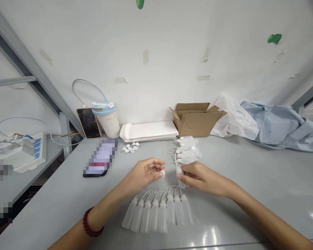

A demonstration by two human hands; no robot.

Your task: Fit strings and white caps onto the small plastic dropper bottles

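Observation:
Between the thumb and fingers of my left hand (147,173) is a small white needle-tip cap (162,172) with a dark thin pin pointing up. My right hand (198,177) grips a translucent squeeze bottle (181,178), its thin spout upward; the fingers hide part of the bottle. Below my hands lies a row of several similar squeeze bottles (154,215) with bent thin spouts. Past my right hand, more squeeze bottles (187,151) lie on their sides with spouts to the left. A little pile of white caps (130,148) sits beyond my left hand.
Along the wall stand a cup with a blue lid (108,119), a phone (89,123), a stack of white packets (151,131), an open cardboard box (198,121), a plastic bag (232,118) and blue cloth (279,125). Another phone (101,158) lies left; a power strip (36,152) is beyond.

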